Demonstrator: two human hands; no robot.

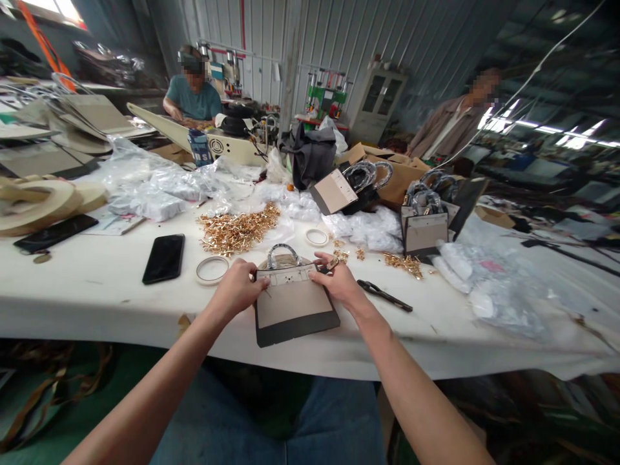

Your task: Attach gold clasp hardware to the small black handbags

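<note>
A small tan and dark handbag [294, 305] lies flat near the front edge of the white table [97, 284], its wrapped handle [283, 253] pointing away from me. My left hand [237, 287] is closed on the bag's upper left corner. My right hand [336, 279] grips the upper right corner, and a small gold metal fitting [332, 263] shows at its fingertips. A heap of gold metal fittings [237, 231] lies just beyond the bag.
A black phone [164, 258], two tape rolls [212, 270] [317, 237] and a dark hand tool [385, 296] lie near the bag. Finished bags [425, 226] stand at the right. Plastic wrapping [145, 187] covers the back. Two people sit beyond the table.
</note>
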